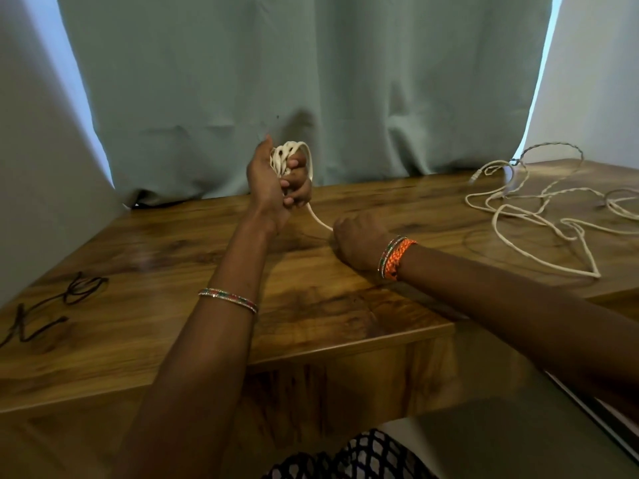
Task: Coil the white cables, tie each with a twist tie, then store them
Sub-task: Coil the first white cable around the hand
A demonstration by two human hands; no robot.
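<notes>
Left hand (273, 188) grips looped white cable (288, 155).

White cables (539, 216) – brown woodgrain table (155, 271), teal curtain (311, 63).

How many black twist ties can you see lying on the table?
2, as far as the picture shows: one looped black twist tie near the table's left edge, and one straighter tie just nearer the viewer. Their ends overlap, so more may be hidden.

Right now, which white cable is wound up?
The white cable gripped in the left hand is coiled; the loose cables sprawl on the table's right side.
</notes>
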